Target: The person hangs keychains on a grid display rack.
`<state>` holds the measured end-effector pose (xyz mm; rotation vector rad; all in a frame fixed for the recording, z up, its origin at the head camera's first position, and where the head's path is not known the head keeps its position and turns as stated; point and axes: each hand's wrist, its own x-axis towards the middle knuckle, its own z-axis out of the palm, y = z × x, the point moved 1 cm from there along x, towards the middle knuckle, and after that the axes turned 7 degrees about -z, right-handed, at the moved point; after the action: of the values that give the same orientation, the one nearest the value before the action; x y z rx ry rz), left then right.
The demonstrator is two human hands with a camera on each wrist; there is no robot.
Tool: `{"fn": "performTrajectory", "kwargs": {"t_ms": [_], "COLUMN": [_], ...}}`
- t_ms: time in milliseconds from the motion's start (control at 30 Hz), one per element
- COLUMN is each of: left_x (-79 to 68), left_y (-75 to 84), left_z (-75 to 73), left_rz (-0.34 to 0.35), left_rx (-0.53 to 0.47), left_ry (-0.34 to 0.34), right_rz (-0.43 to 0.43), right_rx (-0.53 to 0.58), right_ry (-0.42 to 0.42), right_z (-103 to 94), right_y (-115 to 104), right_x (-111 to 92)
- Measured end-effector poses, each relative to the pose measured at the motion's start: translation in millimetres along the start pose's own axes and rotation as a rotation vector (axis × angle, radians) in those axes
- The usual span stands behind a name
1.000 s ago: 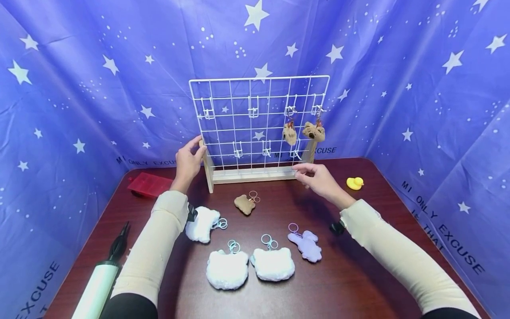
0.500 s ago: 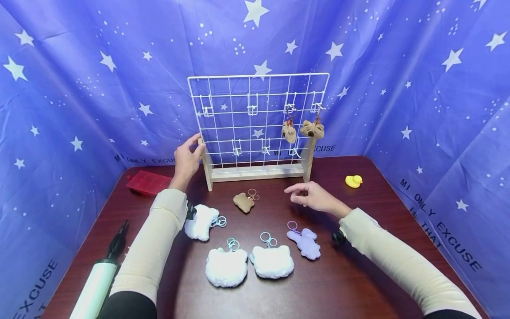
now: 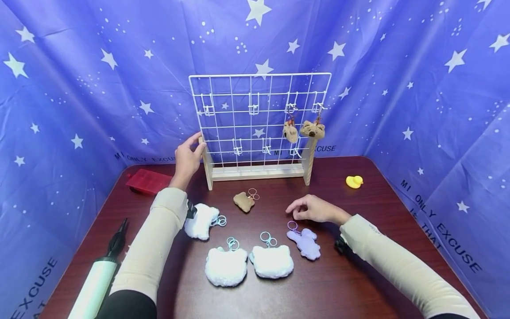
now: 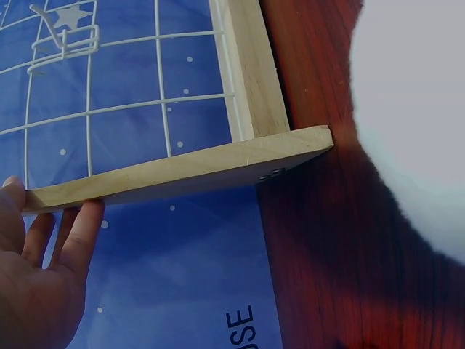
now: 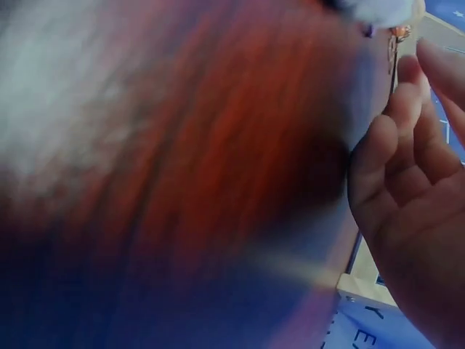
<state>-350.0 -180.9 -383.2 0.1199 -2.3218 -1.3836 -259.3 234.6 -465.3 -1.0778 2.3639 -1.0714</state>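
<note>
My left hand (image 3: 188, 157) holds the wooden side post (image 4: 174, 166) of a white wire-grid display rack (image 3: 259, 172). In the left wrist view, its thumb is on one side of the post and its fingers on the other. My right hand (image 3: 316, 208), fingers loosely bent and holding nothing, is just above the ring of a purple plush rabbit keychain (image 3: 306, 244). Two brown plush keychains hang from hooks at the rack's upper right, one a bear-like head (image 3: 313, 129), the other turned sideways (image 3: 290, 132). A third brown plush keychain (image 3: 243, 202) lies before the rack.
Three white plush keychains lie on the table: one by the left sleeve (image 3: 202, 222), two near the front (image 3: 226, 267) (image 3: 272, 262). A red plastic box (image 3: 149, 181) and a hand pump (image 3: 95, 279) are at left, a yellow duck (image 3: 353, 181) at right. Starry curtains surround the table.
My right hand has left the lower right of the rack and come toward the front, down to the purple rabbit's ring. My left hand stays on the post.
</note>
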Motion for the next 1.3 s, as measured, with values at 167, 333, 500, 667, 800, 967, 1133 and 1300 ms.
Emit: {"fn": "performTrajectory", "kwargs": {"t_ms": [167,333,500,667,800,967,1133,1300], "left_x": [-0.3,-2.1,-2.5,-0.6,0.1,0.6,1.1,0.6], "left_y": [0.3,-0.6,-1.1,0.6,1.1,1.1,-1.3,-1.9], "left_z": [0.6,1.2,0.9,0.8,-0.7,-2.2,-0.6,-0.4], "left_rz": [0.002,-0.007,-0.019,-0.004,0.004,0.004,-0.001,-0.018], "left_rx": [0.001,0.008,-0.007,-0.014,-0.022,-0.005,0.021,0.002], "left_ry": [0.003,0.006,-0.001,-0.001,0.005,0.011,0.015,0.0], "right_rz": [-0.001,0.035,0.05,0.054,0.021,-0.016,-0.022,-0.023], "right_rx": [0.012,0.036,0.031,0.016,-0.013,-0.046,-0.061,-0.089], "right_ry": [-0.052,-0.103,-0.122,-0.129,-0.125,-0.107,-0.102,-0.103], "right_z": [2.0,3.5,3.9,4.7,6.5,9.1,10.8,9.9], "right_y": [4,7,6,4,3,4,5,3], "right_x": [-2,-3,-2,0,0,1,1,2]}}
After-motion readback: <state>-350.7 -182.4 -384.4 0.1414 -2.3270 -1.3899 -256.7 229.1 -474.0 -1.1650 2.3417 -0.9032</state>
